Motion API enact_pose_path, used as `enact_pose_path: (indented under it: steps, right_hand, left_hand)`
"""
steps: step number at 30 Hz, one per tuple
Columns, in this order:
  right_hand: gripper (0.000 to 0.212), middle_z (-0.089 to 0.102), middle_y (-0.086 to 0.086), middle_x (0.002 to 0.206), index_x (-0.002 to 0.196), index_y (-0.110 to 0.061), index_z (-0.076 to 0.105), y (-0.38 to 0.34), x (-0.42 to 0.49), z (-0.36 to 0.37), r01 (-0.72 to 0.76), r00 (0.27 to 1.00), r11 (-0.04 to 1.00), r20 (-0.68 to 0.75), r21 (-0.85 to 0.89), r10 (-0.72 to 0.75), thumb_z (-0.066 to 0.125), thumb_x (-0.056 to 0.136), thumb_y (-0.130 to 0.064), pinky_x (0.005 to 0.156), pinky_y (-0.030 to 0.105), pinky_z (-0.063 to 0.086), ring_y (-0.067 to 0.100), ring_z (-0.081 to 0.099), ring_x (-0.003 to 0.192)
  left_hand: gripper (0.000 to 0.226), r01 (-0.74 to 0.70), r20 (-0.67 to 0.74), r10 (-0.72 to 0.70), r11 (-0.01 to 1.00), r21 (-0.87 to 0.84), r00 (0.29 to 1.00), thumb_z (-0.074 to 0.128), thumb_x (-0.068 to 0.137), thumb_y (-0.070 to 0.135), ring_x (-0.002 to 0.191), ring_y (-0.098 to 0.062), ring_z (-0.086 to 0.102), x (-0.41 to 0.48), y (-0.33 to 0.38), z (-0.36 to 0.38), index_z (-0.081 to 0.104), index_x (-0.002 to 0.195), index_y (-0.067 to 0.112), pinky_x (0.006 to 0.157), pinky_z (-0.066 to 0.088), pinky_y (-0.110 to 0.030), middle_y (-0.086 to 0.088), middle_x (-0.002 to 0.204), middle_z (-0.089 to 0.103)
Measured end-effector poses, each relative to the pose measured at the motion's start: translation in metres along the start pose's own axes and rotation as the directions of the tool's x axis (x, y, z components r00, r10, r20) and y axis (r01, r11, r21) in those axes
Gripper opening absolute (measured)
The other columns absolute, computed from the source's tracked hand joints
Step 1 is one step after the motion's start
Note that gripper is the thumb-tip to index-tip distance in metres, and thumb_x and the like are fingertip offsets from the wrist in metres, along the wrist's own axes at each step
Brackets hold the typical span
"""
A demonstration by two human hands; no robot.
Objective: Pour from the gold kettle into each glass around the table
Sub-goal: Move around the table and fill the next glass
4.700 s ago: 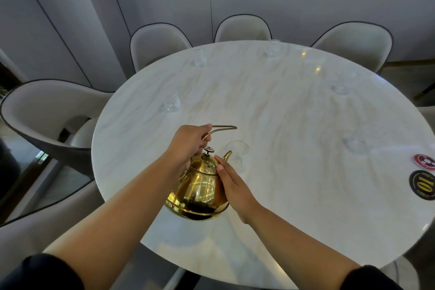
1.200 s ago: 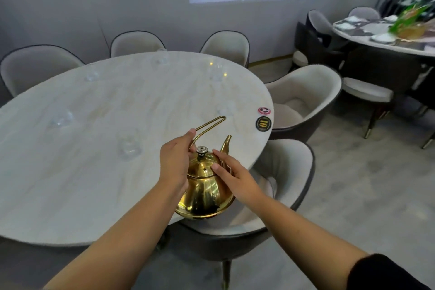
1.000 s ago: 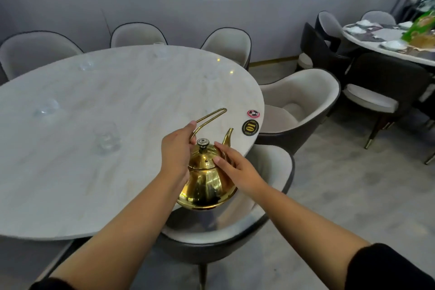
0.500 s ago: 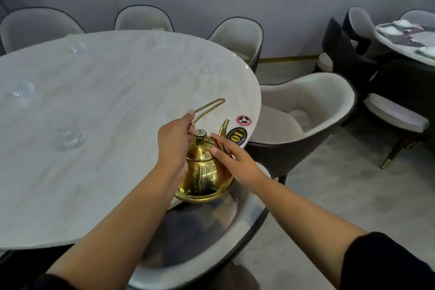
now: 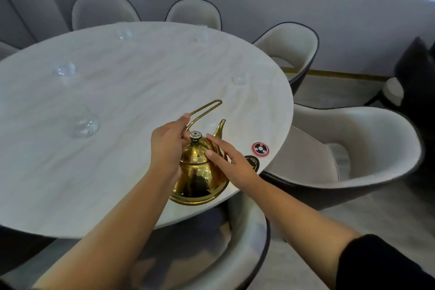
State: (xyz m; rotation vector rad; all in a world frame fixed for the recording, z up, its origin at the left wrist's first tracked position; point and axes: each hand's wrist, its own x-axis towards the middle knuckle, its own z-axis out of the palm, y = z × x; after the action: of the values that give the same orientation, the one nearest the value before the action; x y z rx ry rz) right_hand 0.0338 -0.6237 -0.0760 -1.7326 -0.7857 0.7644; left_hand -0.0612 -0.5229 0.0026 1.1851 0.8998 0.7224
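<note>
While the round marble bench fills most of the view, pale shell chairs ring its far and right sides, and one more sits tucked under the near rim at 6 o'clock. Taking the bench top as a dial with the person at 6, the gold kettle hangs upright at about 5 o'clock, over the near rim. Whether its base touches the marble I cannot tell. Its spout points away toward 1 o'clock, and its thin wire handle loops up and away from the lid. The left hand grips the lower end of that handle, its fingers curled round the wire beside the lid knob. The right hand lies open, with straight fingers resting against the kettle's shoulder and lid on the spout side. Clear glasses stand well apart from one another near the rim at 9, 10, 12, 1 and 2 o'clock. At 4 o'clock, close to the edge, a red disc lies flat. Just beside it is a black disc, partly hidden by the right hand.
</note>
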Motion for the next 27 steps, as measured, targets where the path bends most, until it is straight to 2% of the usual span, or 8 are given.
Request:
enact_pose_path:
  steps: [5, 9, 12, 19, 27]
  right_hand:
    - [0.047, 0.046, -0.009, 0.136, 0.137, -0.040, 0.044, 0.003, 0.023, -0.004, 0.016, 0.993, 1.000, 0.119, 0.017, -0.018, 0.054, 0.092, -0.044, 0.106, 0.034, 0.044, 0.012, 0.046, 0.125]
    - [0.042, 0.045, -0.008, 0.140, 0.134, -0.047, 0.044, 0.009, 0.044, -0.011, 0.016, 0.980, 0.999, 0.195, 0.043, -0.024, 0.052, 0.092, -0.048, 0.106, 0.036, 0.044, 0.014, 0.045, 0.128]
    - [0.039, 0.044, -0.007, 0.144, 0.129, -0.055, 0.043, 0.014, 0.058, -0.017, 0.010, 0.970, 0.998, 0.243, 0.069, -0.027, 0.051, 0.091, -0.051, 0.106, 0.038, 0.044, 0.015, 0.044, 0.131]
    - [0.047, 0.039, -0.007, 0.145, 0.143, -0.037, 0.037, 0.016, 0.089, -0.041, 0.049, 0.951, 0.997, 0.302, 0.065, -0.066, 0.046, 0.097, -0.042, 0.112, 0.034, 0.037, 0.007, 0.037, 0.129]
    - [0.045, 0.038, -0.008, 0.147, 0.141, -0.043, 0.035, 0.026, 0.110, -0.053, 0.018, 0.919, 0.992, 0.389, 0.128, -0.067, 0.043, 0.097, -0.047, 0.114, 0.035, 0.034, 0.009, 0.036, 0.134]
  left_hand:
    - [0.044, -0.013, -0.089, 0.016, 0.999, 0.035, 0.996, 0.060, 0.089, 0.029, 0.049, -0.013, 0.033, 0.013, 0.000, 0.006, 0.046, 0.051, 0.012, 0.064, 0.034, -0.028, -0.001, 0.053, 0.039]
    - [0.042, -0.020, -0.152, 0.029, 0.998, 0.057, 0.988, 0.062, 0.088, 0.026, 0.039, -0.006, 0.033, 0.025, 0.000, 0.018, 0.046, 0.051, 0.013, 0.057, 0.032, -0.026, 0.000, 0.052, 0.040]
    - [0.044, -0.025, -0.194, 0.043, 0.995, 0.092, 0.980, 0.063, 0.087, 0.027, 0.041, -0.009, 0.031, 0.034, 0.001, 0.029, 0.046, 0.048, 0.013, 0.054, 0.031, -0.026, 0.001, 0.048, 0.039]
    - [0.046, -0.009, -0.257, 0.048, 0.989, 0.150, 0.965, 0.063, 0.087, 0.029, 0.041, -0.010, 0.030, 0.056, 0.007, 0.061, 0.045, 0.047, 0.015, 0.053, 0.030, -0.028, 0.002, 0.046, 0.037]
    - [0.050, 0.001, -0.284, 0.082, 0.960, 0.281, 0.955, 0.062, 0.088, 0.030, 0.033, -0.006, 0.025, 0.074, 0.011, 0.084, 0.042, 0.045, 0.013, 0.042, 0.026, -0.020, 0.010, 0.035, 0.030]
